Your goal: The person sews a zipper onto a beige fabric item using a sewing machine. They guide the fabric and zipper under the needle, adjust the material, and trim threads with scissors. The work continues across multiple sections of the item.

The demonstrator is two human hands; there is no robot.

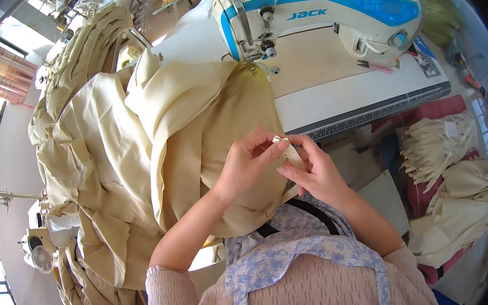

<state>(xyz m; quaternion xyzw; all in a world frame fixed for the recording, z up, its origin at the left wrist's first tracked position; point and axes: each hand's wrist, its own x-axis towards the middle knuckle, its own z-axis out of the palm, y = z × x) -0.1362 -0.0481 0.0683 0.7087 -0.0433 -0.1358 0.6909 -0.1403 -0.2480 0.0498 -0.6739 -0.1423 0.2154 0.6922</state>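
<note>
A narrow cream fabric strip (292, 157) is held up between my two hands, above my lap. My left hand (250, 161) pinches its upper end between thumb and fingertips. My right hand (315, 173) grips the strip lower down, thumb against fingers. Just beyond lies a large beige cloth (233, 135), draped over the table's front edge and down onto my lap. Its far corner reaches under the needle area of a white and blue sewing machine (305, 8). Neither hand touches the machine.
Pink-handled thread snips (378, 67) lie on the sewing table (334, 95), beneath the machine head. At right sit a bundle of cream strips (437, 138) and folded cream cloth (460, 202). Heaped beige pieces (72, 70) rise at left, near a small fan (43, 259).
</note>
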